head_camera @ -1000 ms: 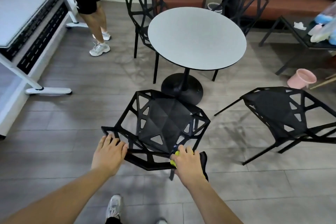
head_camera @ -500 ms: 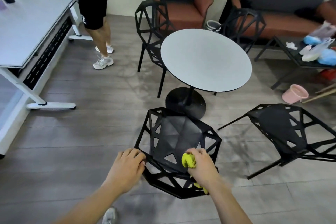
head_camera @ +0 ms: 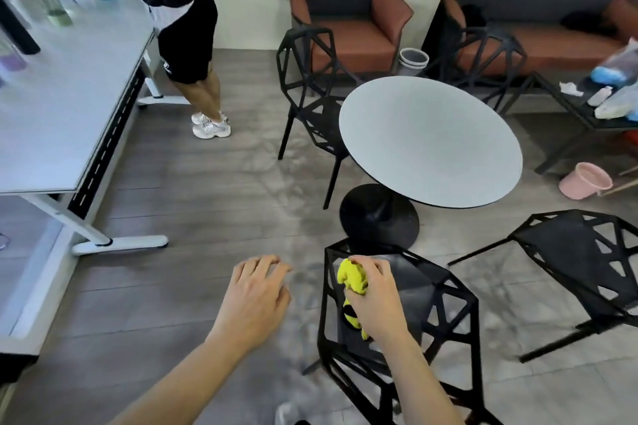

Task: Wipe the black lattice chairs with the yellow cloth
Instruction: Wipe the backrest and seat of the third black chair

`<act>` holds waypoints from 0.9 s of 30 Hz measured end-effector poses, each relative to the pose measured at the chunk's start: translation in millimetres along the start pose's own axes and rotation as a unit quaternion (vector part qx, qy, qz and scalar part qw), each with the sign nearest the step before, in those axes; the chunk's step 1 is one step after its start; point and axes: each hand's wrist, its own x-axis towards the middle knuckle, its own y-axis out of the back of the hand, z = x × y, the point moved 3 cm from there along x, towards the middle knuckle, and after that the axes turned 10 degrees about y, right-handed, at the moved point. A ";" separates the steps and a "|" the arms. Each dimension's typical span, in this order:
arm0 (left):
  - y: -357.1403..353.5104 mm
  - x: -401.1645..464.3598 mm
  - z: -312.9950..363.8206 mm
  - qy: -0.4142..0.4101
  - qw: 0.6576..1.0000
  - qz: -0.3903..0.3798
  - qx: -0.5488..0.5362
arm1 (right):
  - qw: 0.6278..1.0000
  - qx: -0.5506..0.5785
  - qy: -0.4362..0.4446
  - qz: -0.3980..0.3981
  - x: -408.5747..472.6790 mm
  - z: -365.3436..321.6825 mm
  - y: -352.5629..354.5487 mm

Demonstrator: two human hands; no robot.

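A black lattice chair (head_camera: 445,300) stands right in front of me, its back toward me. My right hand (head_camera: 374,300) grips the bunched yellow cloth (head_camera: 352,279) and holds it against the left side of the chair's seat. My left hand (head_camera: 253,297) hovers over the floor to the left of the chair, fingers loosely spread, holding nothing. Three more black lattice chairs stand around the table: one at the right (head_camera: 580,266), one at the far left (head_camera: 310,86) and one at the far side (head_camera: 483,59).
A round grey table (head_camera: 431,141) on a black base stands beyond the near chair. A person (head_camera: 186,28) stands by a white desk (head_camera: 51,107) with bottles at left. A pink bucket (head_camera: 583,179), a low black table (head_camera: 580,110), an armchair (head_camera: 348,17) and a sofa (head_camera: 538,38) lie to the right and back.
My left hand has let go of the chair back and moved left off it. My right hand has carried the cloth forward onto the seat. The view has lifted.
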 end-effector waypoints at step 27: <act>-7.1 402.4 -125.3 0.020 0.997 -0.076 -0.020 | 0.998 0.044 -0.010 0.033 421.5 -51.5 -74.6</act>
